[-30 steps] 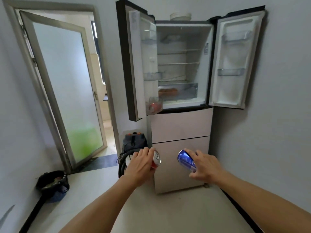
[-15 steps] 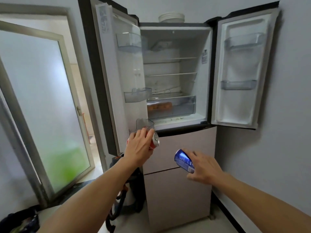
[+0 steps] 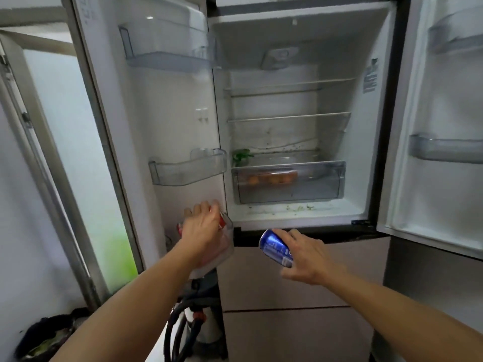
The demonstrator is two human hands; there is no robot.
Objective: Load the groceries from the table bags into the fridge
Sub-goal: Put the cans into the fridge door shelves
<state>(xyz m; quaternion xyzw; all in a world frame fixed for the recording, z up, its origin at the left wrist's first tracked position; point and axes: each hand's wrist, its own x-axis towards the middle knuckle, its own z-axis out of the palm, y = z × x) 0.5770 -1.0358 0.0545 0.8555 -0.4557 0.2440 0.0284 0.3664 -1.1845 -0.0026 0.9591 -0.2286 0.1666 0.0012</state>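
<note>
The person has stepped right up to the open fridge in the last second; it was across the floor, and now its shelves fill the view. The left hand, which was carrying the red can at waist height, has gone up and over to the left door and is at the lowest door bin. Its fingers are curled over the top of the can, which sits at the clear bin's rim; I cannot tell whether it rests on the bin floor, as the hand hides most of it. The right hand is nearer and lower, in front of the closed lower drawer fronts, fingers and thumb wrapped round the blue can, which is tilted, top to the left. Inside, the clear drawer holds some orange things. To my eye the red can is about to be let go, and the blue one comes next.
</note>
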